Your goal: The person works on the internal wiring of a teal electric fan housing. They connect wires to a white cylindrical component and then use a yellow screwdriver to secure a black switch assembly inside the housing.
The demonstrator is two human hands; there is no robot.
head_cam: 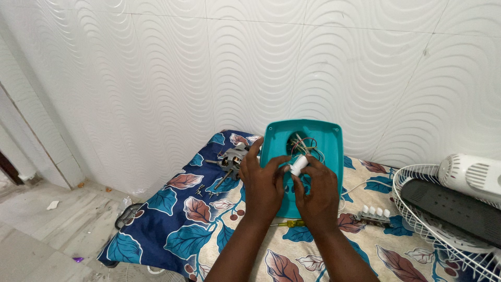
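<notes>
Both hands work at a teal plastic housing (329,137) that stands tilted up on a bench draped with a leaf-patterned cloth (182,219). The housing sits mid-scene, its hollow side facing the viewer, with a bundle of coloured wires (304,144) coming out of a round hole near its top.

The left hand (263,184) grips the housing's left edge, fingers curled over the rim and thumb reaching across to the middle. The right hand (315,190) pinches a small white cylinder (298,165) between thumb and fingertips, just in front of the housing and below the wires. The left thumb lies just beside the cylinder; whether it touches is hard to tell.

Left of the housing, farther back on the cloth, lies a bare motor (232,159) with its shaft pointing left. A few screws (201,192) are scattered near it. Just in front of the hands a yellow-handled screwdriver (287,223) lies flat, partly hidden by the wrists. To the right sits a switch block (374,214) with a row of white buttons, joined to a white cord.

At the far right a white wire fan guard (422,214) rests on the cloth with a dark blade (454,209) in it and a white casing (469,175) above. A white wavy-tiled wall (250,62) stands behind.
</notes>
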